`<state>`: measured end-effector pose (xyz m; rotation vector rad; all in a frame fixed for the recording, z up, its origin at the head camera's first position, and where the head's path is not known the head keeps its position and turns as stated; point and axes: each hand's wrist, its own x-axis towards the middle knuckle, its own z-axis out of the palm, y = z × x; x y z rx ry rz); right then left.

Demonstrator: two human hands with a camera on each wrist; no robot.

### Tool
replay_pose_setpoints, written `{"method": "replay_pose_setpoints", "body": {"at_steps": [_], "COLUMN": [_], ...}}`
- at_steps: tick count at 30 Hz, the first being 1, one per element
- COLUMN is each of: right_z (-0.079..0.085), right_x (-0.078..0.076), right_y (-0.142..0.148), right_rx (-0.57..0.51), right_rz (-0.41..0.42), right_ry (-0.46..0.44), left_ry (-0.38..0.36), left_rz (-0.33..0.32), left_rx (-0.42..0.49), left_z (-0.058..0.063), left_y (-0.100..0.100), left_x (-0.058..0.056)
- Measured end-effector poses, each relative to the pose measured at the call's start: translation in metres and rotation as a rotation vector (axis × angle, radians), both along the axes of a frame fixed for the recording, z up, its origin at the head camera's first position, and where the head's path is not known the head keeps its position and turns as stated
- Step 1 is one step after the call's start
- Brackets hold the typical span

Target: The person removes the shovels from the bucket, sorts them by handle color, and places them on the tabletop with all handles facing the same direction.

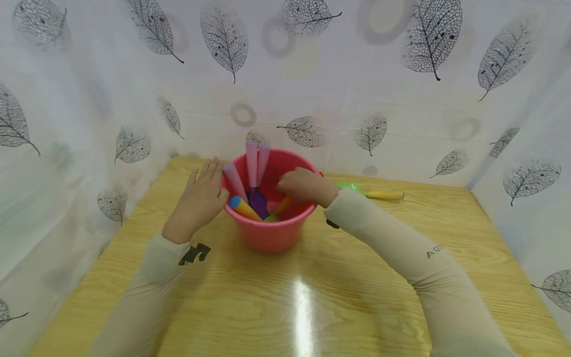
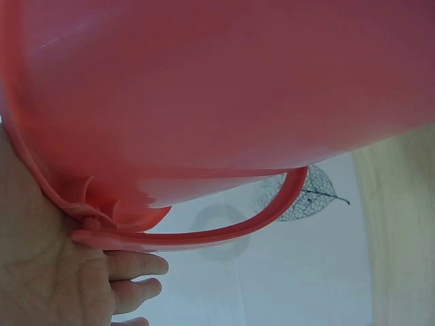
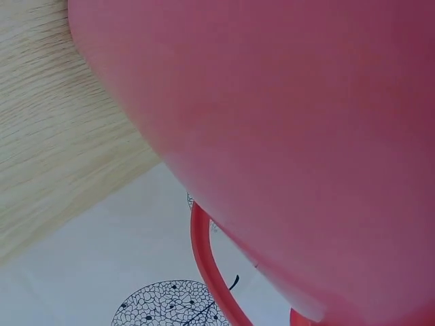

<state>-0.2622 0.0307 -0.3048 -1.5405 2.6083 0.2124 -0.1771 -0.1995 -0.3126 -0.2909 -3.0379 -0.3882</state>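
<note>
the pink bucket (image 1: 267, 240) stands upright on the tabletop (image 1: 250, 307), with 3 pink handles (image 1: 252, 166), a purple utensil head (image 1: 258, 202) and a blue-ended yellow handle (image 1: 246, 209) leaning inside. my left hand (image 1: 198, 198) lies against the bucket's left rim, fingers outstretched, gripping nothing. my right hand (image 1: 308, 186) is inside the bucket, fingers bent; i cannot tell whether they hold anything. right of the bucket lies a green-and-yellow tool (image 1: 384, 195); behind the bucket hangs a leaf-printed sheet (image 1: 312, 84).
</note>
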Motion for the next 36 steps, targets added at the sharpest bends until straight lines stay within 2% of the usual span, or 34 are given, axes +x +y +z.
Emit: {"method": "replay_pose_setpoints", "body": {"at_steps": [8,13,17,24,36], "right_z": [0.017,0.035,0.045,0.046,0.038], "right_x": [0.014,0.031,0.043,0.054,0.054], "right_y": [-0.012,-0.022,-0.030,-0.040,-0.043], "right_rx": [-0.016,-0.026,-0.061,-0.077,-0.125], "right_rz": [0.107,0.193,0.255,0.306,0.322], "right_ry": [0.033,0.152,0.199,0.241,0.280], "left_ry": [-0.004,-0.005,-0.004,-0.006,0.005], "left_rz": [0.002,0.000,-0.003,-0.004,-0.004], "left_rx": [-0.005,-0.015,-0.022,-0.038,-0.049], "left_z": [0.002,0.001,0.001,0.001,0.002], "left_y": [0.000,0.000,0.000,-0.001,0.000], "left_x": [0.001,0.000,-0.001,0.001,0.002]}}
